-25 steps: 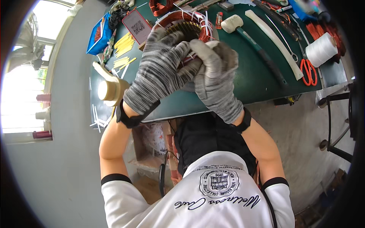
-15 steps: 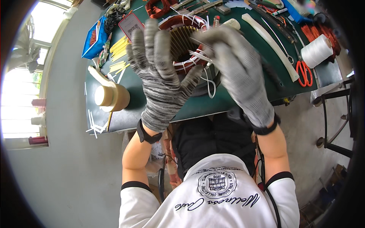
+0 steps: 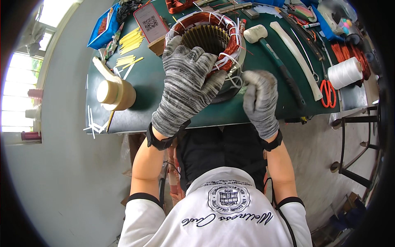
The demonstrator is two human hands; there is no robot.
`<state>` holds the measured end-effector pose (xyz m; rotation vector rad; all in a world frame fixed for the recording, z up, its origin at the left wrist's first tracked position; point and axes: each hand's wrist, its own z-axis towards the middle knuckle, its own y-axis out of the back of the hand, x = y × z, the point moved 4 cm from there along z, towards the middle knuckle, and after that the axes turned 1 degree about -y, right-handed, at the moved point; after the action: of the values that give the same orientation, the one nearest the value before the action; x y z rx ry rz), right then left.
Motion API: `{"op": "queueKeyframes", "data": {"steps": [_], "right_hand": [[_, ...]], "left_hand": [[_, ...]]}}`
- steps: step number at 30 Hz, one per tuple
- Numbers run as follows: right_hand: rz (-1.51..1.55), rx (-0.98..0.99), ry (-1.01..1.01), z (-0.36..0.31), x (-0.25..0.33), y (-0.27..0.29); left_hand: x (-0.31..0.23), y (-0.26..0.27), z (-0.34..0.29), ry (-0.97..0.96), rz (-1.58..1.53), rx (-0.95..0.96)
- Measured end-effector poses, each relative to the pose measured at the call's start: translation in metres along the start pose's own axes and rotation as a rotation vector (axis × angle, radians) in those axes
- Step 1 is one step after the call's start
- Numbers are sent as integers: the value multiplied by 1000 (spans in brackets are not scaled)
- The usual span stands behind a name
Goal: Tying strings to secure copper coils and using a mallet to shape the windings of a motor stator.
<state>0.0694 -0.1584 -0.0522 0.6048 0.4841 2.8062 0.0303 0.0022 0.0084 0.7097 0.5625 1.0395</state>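
A motor stator (image 3: 231, 35) with copper windings laced in white cord stands on the green table. Gripping its near left rim, my left hand (image 3: 187, 76), in a grey striped glove, has its fingers bent over the coils toward the bore and the thumb on the near side. White cord (image 3: 235, 81) hangs in a loop off the front right of the windings. Close by that loop, my right hand (image 3: 261, 99) is closed, somewhat blurred, with the cord running to its fingertips. The bore's near side is partly hidden by my left hand.
Right of the stator lie a white-headed mallet (image 3: 273, 53), a long pale strip (image 3: 297, 59), red-handled scissors (image 3: 328, 94) and a white thread spool (image 3: 345, 73). On the left are a cream-coloured mallet head (image 3: 117, 94), yellow strips (image 3: 131, 41) and a blue bin (image 3: 103, 31).
My right hand has come down and toward me from above the stator to its right side. My left hand's raised, spread fingers have bent down onto the windings.
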Motion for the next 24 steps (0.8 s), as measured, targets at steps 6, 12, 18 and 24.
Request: {"op": "queueKeyframes", "data": {"steps": [6,12,18,24], "right_hand": [[560,176,-225,6,12,24],[1580,-353,-861,-63,-39,133],[-41,-280,-1692,-228,-53,263],[87,-336,-1315,-177,-93,235]], "left_hand": [[-7,3,5,13,26,53],[-6,6,3,39,16,38],[-6,1,-8,19,197,-9],[-10,-2,-10,57,114,-15]]}}
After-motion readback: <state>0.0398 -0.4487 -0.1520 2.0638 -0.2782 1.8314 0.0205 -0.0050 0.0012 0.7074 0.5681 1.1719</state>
